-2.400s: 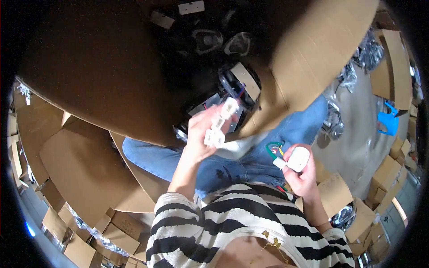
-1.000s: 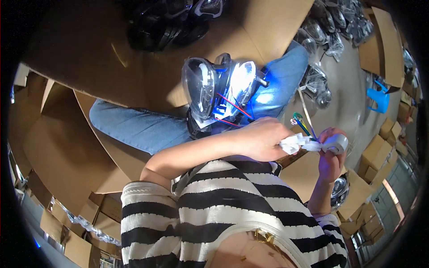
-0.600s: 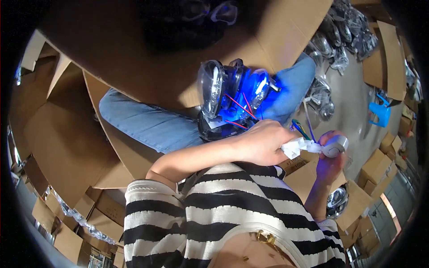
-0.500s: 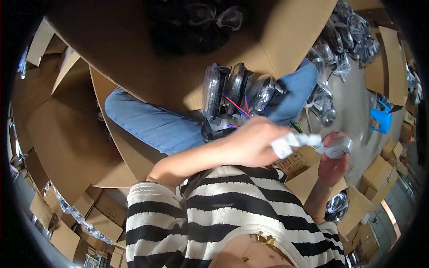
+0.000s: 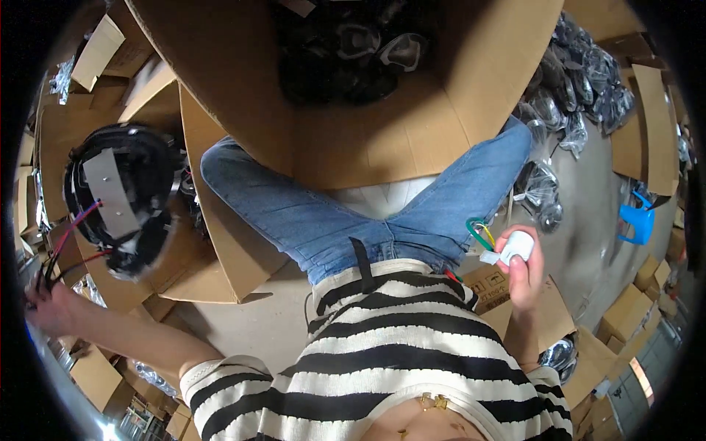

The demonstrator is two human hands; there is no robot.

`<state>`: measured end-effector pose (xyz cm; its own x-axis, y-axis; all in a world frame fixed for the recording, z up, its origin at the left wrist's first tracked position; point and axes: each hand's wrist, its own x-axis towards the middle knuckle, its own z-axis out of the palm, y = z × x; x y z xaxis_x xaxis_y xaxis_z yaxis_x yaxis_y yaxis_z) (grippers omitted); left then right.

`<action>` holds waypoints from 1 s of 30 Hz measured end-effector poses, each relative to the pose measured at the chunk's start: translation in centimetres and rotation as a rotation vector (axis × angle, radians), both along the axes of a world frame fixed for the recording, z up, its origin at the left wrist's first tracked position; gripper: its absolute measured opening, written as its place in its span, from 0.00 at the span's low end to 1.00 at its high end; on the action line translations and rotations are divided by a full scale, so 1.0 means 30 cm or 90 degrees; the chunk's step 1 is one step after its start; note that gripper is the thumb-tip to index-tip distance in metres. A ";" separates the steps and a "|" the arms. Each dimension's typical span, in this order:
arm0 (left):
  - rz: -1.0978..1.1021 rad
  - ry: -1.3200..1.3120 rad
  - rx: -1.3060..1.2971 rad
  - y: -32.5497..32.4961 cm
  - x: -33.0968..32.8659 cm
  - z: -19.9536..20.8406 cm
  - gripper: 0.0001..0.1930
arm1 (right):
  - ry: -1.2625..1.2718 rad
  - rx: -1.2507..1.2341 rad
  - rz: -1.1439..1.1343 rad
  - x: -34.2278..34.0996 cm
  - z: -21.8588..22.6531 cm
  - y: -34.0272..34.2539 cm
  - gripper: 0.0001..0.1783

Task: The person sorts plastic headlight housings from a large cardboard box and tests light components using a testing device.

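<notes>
My left hand (image 5: pixel 50 309) is stretched far out to the left, its fingers slightly smeared by motion. It is closed round dark wires (image 5: pixel 55 264) that lead to a black, rounded lamp-like unit (image 5: pixel 121 191) with a grey metal plate and red and blue leads. This unit hangs over the open carton on the left. On the right, beside my thigh, my right hand (image 5: pixel 523 275) grips a small roll of white labels or tape (image 5: pixel 518 248), with a short white end sticking out. Close to these fingers are a green loop and a yellow wire (image 5: pixel 482 234).
A big open carton (image 5: pixel 368 158) stands between my legs, dark units inside. Another open carton (image 5: pixel 220 242) is at my left. Bagged black parts (image 5: pixel 544 187) lie on the floor to the right, near a blue plastic stool (image 5: pixel 637 220). More cartons (image 5: pixel 625 294) surround me.
The black units in my lap are no longer there. My left hand has swung from the roll to the far left with a black unit. My right hand has drawn slightly inward, keeping the roll.
</notes>
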<state>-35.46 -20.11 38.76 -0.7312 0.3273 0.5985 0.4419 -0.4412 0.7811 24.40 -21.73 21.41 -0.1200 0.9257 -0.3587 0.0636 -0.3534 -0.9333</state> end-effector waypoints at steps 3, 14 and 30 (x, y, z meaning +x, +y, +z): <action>-0.013 0.080 -0.099 0.095 -0.260 -0.216 0.11 | -0.016 -0.002 0.011 -0.015 -0.008 0.008 0.14; 0.127 -0.104 -0.587 0.195 -0.390 -1.052 0.08 | -0.107 -0.073 0.011 -0.103 -0.003 0.107 0.15; -0.202 0.351 -0.860 0.786 0.894 -1.413 0.27 | -0.095 -0.184 0.044 -0.137 -0.052 0.235 0.18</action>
<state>-8.64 3.47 -3.65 -0.3140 0.9432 -0.1087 0.8362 0.3289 0.4388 20.31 -14.68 19.84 -0.1052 0.7743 -0.6241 0.2259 -0.5925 -0.7732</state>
